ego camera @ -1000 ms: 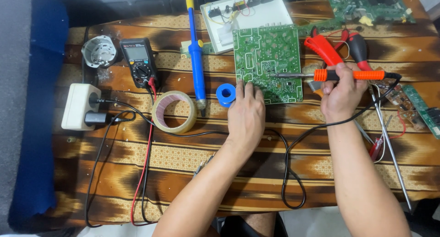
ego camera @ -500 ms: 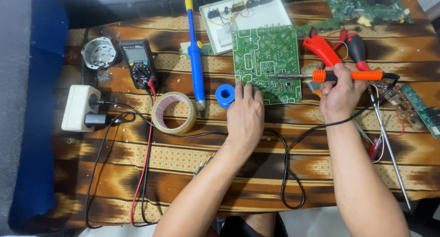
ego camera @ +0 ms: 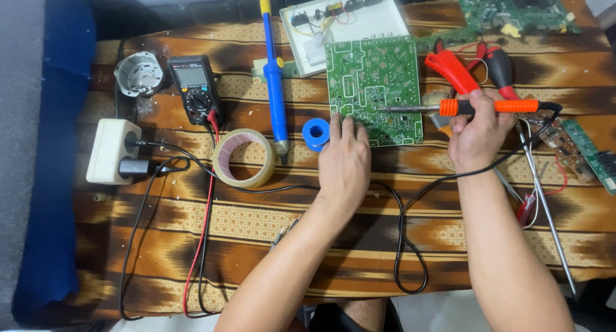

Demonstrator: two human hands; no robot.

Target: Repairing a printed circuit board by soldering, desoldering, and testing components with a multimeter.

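Almost nothing moves over the last second. Left hand (ego camera: pixel 344 162) stays flat, fingers spread, pressing the near edge of the green circuit board (ego camera: pixel 374 90) on the cloth. Right hand (ego camera: pixel 476 130) keeps its fist pinched round the orange-handled soldering iron (ego camera: pixel 468 106), tip resting on the board's lower right. Steady dwell on one joint, I judge.

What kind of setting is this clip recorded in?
Most likely a home or small-shop electronics repair bench: a cloth-covered table with a green circuit board, an orange-handled soldering iron in the right hand, and a multimeter.
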